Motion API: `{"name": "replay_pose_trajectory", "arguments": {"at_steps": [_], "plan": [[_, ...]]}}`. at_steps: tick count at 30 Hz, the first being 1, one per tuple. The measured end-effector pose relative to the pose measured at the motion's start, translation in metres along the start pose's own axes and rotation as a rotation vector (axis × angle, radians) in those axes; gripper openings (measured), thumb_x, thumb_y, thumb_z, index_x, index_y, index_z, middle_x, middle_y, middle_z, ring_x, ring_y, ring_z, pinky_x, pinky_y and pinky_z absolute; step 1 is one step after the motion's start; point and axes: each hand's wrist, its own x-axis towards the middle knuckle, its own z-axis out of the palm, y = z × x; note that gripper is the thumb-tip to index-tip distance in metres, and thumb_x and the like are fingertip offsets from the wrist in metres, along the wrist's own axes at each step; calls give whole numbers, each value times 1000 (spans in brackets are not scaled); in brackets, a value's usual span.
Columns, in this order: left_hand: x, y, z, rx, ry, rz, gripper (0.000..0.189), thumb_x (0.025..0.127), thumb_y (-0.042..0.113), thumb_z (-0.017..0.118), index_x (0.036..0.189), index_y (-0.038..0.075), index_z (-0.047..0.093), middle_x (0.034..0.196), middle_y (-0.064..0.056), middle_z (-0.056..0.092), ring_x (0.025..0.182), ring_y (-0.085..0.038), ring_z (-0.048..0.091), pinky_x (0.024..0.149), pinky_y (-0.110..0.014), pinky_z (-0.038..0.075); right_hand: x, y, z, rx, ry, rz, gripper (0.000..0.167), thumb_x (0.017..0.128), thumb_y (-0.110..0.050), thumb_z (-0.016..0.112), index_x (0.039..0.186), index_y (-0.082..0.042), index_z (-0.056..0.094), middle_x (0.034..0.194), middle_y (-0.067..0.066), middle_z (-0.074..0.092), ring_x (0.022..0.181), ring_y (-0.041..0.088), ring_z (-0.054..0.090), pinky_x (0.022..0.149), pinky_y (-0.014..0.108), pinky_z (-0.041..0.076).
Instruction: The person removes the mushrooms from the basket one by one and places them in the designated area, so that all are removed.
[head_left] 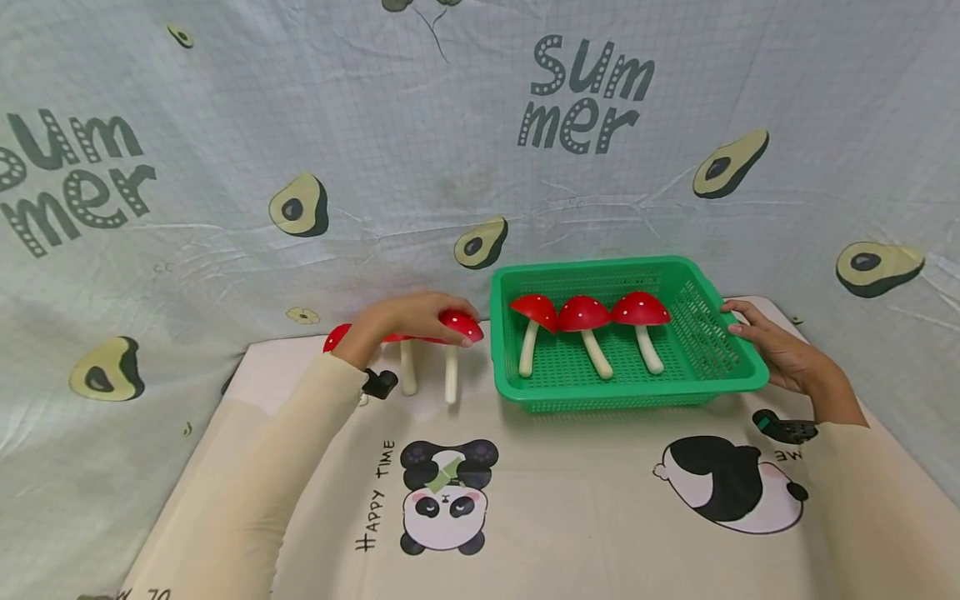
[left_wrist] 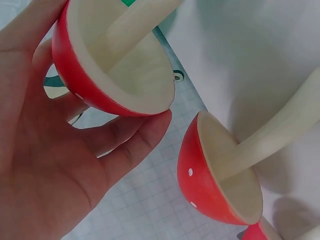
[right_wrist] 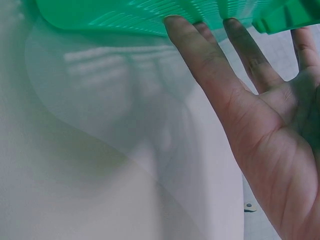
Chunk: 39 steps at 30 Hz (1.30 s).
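Note:
My left hand [head_left: 420, 317] holds a toy mushroom [head_left: 451, 375] by its red, white-dotted cap, with the pale stem pointing down toward me. In the left wrist view, the fingers and thumb curve around that cap. Just left of it is a second mushroom [left_wrist: 200, 172], and a third red cap [head_left: 336, 337] shows partly behind my wrist. Three more mushrooms lie side by side in a green plastic basket [head_left: 630, 389], caps toward the back. At the basket's right side, my right hand [head_left: 783, 350] rests its fairly straight fingertips against the wall.
The table [head_left: 570, 483] has a pale cloth printed with pandas and lettering. Behind it hangs a grey-white curtain [head_left: 405, 150] with avocado prints, close to the basket's back edge. Dark straps with small devices sit at both wrists.

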Motion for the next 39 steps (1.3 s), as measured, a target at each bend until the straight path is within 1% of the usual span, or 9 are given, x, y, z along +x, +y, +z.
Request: {"name": "replay_pose_trajectory", "arguments": {"at_steps": [3,10,15,20,24,31,39], "plan": [[4,-1,0,11,-7,-4,57,94,43,70,145,24,55,138,-4,57,126,-26,50,98,-40,52,0,0,0,0,-5,-1,28,112,-15,33,134,-32,31,123,0,52,97,21,71,74,43,62],[9,-1,0,-15,-5,-4,55,95,40,69,144,21,55,140,-7,56,129,-29,48,101,-43,50,0,-1,0,-2,-11,0,28,112,-15,32,134,-32,30,122,1,52,96,21,71,73,43,62],[13,-1,1,-13,-1,-20,54,95,40,68,144,22,55,139,-5,57,129,-27,49,104,-44,48,0,-1,1,-6,-6,4,28,112,-15,32,134,-32,30,122,0,52,96,21,71,74,43,62],[19,-3,3,-2,0,-19,53,95,39,69,143,22,55,137,-4,58,127,-26,50,103,-43,48,0,-1,1,-16,-1,2,28,112,-16,33,134,-32,30,123,0,52,97,21,71,74,44,62],[23,-4,4,-5,-4,-34,52,95,38,69,143,22,54,137,-4,57,127,-26,49,102,-42,49,0,-1,0,-26,2,5,28,112,-16,33,134,-33,31,122,0,52,97,21,71,73,44,62],[28,-5,5,-5,-14,-55,52,94,37,70,142,23,55,136,-6,57,126,-28,49,99,-42,51,0,-1,0,4,-13,-10,28,112,-15,32,133,-33,32,124,-2,52,98,21,71,74,44,62],[34,-7,7,-14,-27,-75,53,95,37,69,143,24,53,138,-6,55,128,-28,48,101,-43,50,1,0,-1,-24,6,-2,28,112,-17,33,134,-33,31,124,-1,49,97,20,70,74,43,62]]}}
